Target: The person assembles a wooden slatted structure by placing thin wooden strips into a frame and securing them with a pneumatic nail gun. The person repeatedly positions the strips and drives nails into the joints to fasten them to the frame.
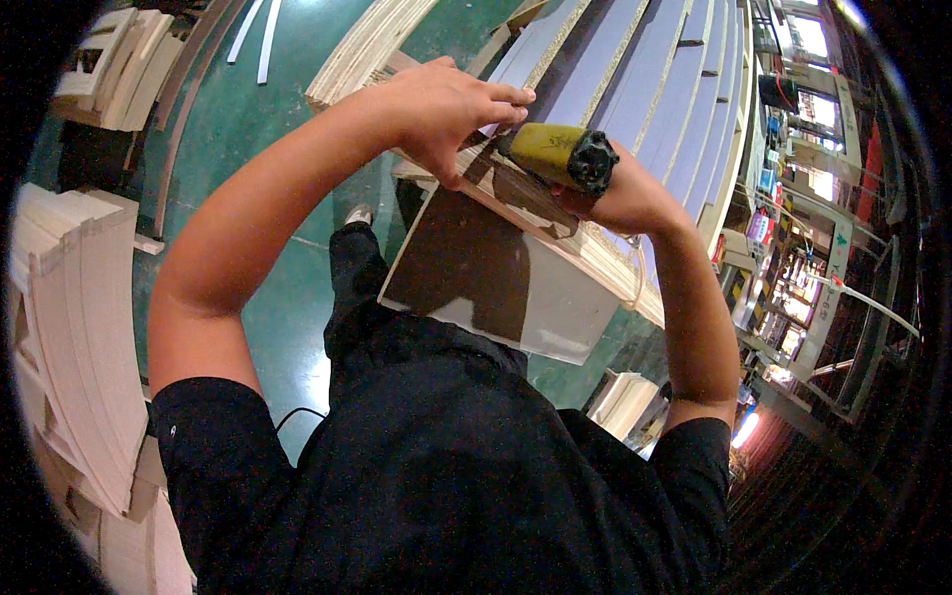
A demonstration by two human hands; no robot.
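Observation:
My right hand (pixel 635 193) is wrapped around a yellow nail gun (pixel 545 154) with a black end cap. The tool's nose is hidden beneath its body, over the near edge of a wooden frame. My left hand (pixel 451 114) reaches over the same edge, fingers stretched and thumb apart; whether it presses on the wood cannot be made out. Pale lilac panels (pixel 595 74) with light wooden edges lie side by side beyond both hands. Below the wooden edge (pixel 555 238) a flat board (pixel 476 268) hangs or stands, partly in shadow.
Stacked wooden strips (pixel 372 45) lie at the upper left of the panels. More piles of cut wood (pixel 84 327) line the left side. Two white strips (pixel 268 40) rest on the green floor (pixel 283 129). Shelving and machinery (pixel 813 208) stand along the right.

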